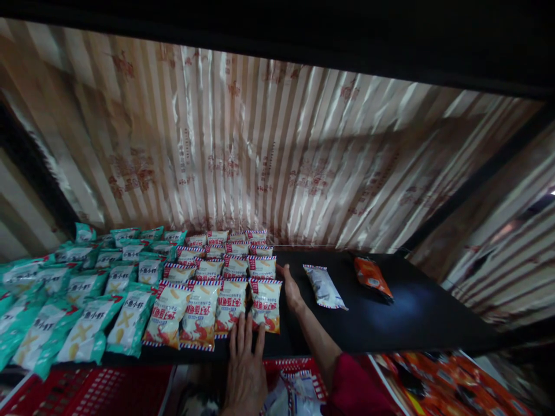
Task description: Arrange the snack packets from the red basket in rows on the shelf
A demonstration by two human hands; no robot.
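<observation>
Rows of white snack bags with red print stand on the black shelf. My left hand lies against the lower edge of the front bags, fingers stretched out and slightly apart. At the right side of the same group is my right hand, its fingers extended beside the rightmost bags. Neither hand is wrapped round a bag. Green and white bags fill the left of the shelf in several rows.
A single white bag and an orange bag lie to the right. Below the shelf are a red basket and a container of orange packets. Striped sheeting hangs behind; a dark board crosses above.
</observation>
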